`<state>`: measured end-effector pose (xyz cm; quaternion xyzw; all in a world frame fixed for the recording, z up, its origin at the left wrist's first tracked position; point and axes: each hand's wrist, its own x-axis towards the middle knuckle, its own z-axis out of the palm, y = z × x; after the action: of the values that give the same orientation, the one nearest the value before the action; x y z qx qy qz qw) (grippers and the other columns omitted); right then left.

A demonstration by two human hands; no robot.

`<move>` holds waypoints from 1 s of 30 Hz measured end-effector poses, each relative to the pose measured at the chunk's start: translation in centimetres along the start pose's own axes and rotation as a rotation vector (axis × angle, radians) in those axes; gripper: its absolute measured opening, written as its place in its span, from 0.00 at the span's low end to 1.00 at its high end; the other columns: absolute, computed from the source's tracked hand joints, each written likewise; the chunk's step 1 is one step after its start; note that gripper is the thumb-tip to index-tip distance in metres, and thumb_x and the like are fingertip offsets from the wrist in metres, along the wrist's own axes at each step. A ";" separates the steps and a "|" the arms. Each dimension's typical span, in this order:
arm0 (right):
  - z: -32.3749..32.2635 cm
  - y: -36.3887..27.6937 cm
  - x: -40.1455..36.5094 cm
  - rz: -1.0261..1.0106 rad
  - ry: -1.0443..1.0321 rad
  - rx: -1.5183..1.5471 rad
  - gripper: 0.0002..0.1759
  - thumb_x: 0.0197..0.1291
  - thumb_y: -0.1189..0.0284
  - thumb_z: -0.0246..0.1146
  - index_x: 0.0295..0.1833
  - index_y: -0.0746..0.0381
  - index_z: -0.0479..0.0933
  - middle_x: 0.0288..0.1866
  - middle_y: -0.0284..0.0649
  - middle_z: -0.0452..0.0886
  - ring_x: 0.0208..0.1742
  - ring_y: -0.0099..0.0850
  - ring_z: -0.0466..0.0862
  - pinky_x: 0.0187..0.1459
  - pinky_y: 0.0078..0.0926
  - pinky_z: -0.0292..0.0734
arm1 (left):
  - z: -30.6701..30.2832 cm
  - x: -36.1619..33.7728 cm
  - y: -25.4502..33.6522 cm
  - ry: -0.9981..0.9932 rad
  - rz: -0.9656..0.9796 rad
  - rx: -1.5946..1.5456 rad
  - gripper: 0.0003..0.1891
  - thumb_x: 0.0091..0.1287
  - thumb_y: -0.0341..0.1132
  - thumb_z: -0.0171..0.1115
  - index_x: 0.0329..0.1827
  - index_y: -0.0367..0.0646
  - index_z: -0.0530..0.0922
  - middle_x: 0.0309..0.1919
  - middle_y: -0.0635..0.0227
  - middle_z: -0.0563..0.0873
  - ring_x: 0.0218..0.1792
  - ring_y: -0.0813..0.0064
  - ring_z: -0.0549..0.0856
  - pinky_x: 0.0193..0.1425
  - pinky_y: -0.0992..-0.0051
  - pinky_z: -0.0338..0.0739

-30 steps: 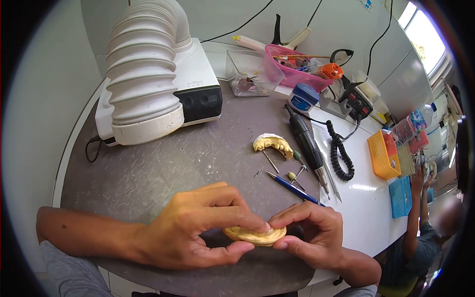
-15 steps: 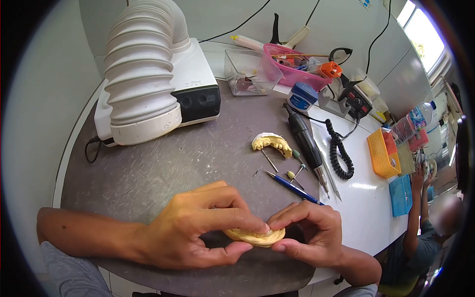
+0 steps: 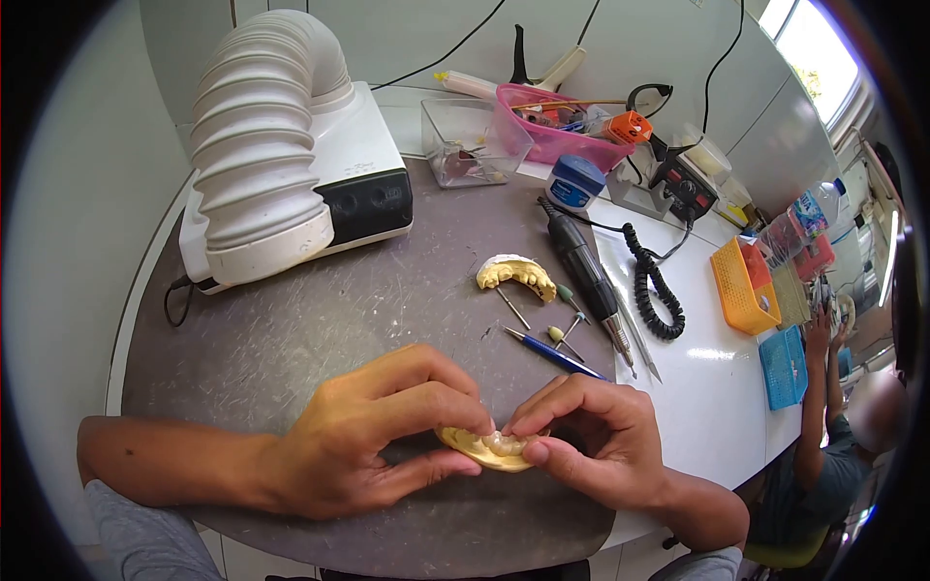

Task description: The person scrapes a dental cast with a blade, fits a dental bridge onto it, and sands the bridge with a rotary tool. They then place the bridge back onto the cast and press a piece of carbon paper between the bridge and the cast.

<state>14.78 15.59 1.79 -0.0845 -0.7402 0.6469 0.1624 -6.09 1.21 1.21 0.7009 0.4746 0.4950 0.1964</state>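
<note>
Both hands hold a yellow dental cast (image 3: pixel 477 449) low over the front of the brown work surface. A whitish, translucent row of teeth (image 3: pixel 504 443) sits along the top of the cast. My left hand (image 3: pixel 387 436) grips the left end, thumb below and fingertips on top by the teeth. My right hand (image 3: pixel 601 436) pinches the right end, its index finger on the teeth and its thumb at the cast's edge. Beyond them lies a second yellow cast (image 3: pixel 518 274) with a white rim, near a blue pen (image 3: pixel 554 352) and several small burs (image 3: pixel 556 334).
A black handpiece (image 3: pixel 586 271) with a coiled cord lies at the right. A white hose unit (image 3: pixel 266 145) stands at back left. Behind are a clear box (image 3: pixel 470 174), a pink basket (image 3: pixel 552 140) and a blue-lidded jar (image 3: pixel 575 184). Another person (image 3: pixel 823 465) sits far right.
My fingers have shifted on the cast, and the cast has tilted so more of the translucent teeth shows. The view has moved slightly, shifting the bench items left.
</note>
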 end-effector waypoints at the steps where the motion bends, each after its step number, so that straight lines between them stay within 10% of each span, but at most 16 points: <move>1: 0.0 -0.1 0.0 0.019 0.003 -0.020 0.07 0.67 0.78 0.67 0.48 0.69 0.82 0.45 0.42 0.87 0.43 0.22 0.86 0.43 0.19 0.82 | 0.0 0.0 0.1 -0.002 -0.006 0.005 0.16 0.58 0.29 0.78 0.48 0.40 0.83 0.44 0.60 0.84 0.43 0.70 0.87 0.45 0.74 0.84; 30: 0.6 -0.6 0.0 0.107 0.001 0.047 0.11 0.65 0.77 0.70 0.51 0.69 0.83 0.45 0.40 0.88 0.43 0.21 0.87 0.46 0.19 0.83 | 0.3 0.1 0.0 0.039 0.077 0.001 0.17 0.57 0.32 0.79 0.47 0.39 0.83 0.44 0.60 0.86 0.43 0.69 0.89 0.46 0.73 0.86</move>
<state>14.59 14.93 2.30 -0.1205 -0.7192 0.6718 0.1301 -5.86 1.34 1.14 0.7091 0.4512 0.5153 0.1676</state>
